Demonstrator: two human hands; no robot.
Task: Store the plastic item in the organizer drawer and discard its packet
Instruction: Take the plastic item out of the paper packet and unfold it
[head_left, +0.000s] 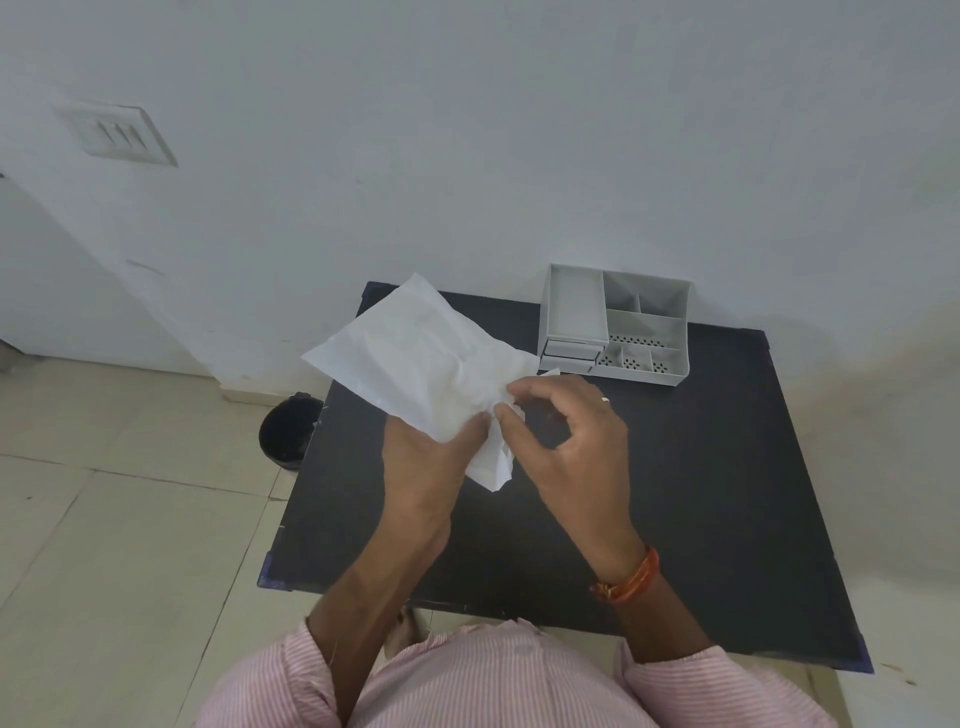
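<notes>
Packet (426, 358): white, crumpled, held in the air above the worktop's (701, 493) far-left part, not touching it; whether the plastic item was inside could not be told.
Long axis: ran from the worktop's far-left corner down toward the hands, the gathered end nearest the person.
Left hand (431, 457): fingers closed on the packet's lower part from beneath.
Right hand (566, 436): thumb and forefinger pinched the packet's crumpled end, other fingers curled loosely.
Organizer (618, 325): grey, at the far edge, its small drawer (569, 353) low on the front left, apparently shut.
Bin (288, 431): dark, on the floor beside the worktop's left edge.
Step in hand: judged to be opening the packet.
Next move: probably a tear or pull apart at the pinched end, then drawing out the item.
</notes>
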